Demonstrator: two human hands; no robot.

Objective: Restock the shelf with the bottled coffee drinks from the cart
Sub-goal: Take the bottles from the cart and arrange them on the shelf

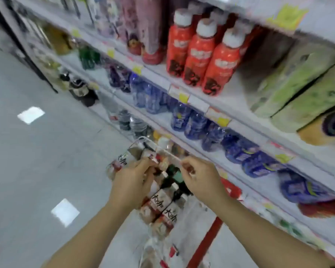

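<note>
Several bottled coffee drinks (160, 203) with brown and white labels lie packed in the cart (205, 241) below me, close to the shelf (246, 130). My left hand (132, 183) is over the pack, its fingers closed around the top of one coffee bottle (121, 162) at the far end. My right hand (201, 179) hovers beside it, closer to the shelf. Its fingers are curled against a thin pale bar or film edge (162, 149) over the bottles. The frame is blurred, so what the right hand pinches is unclear.
The shelf runs diagonally on the right. It holds red bottles (193, 53) with white caps up top, green packs (306, 89) beside them and a row of blue bottles (197, 124) lower down. Grey floor (46, 151) lies to the left. The cart's red bar slants at the bottom.
</note>
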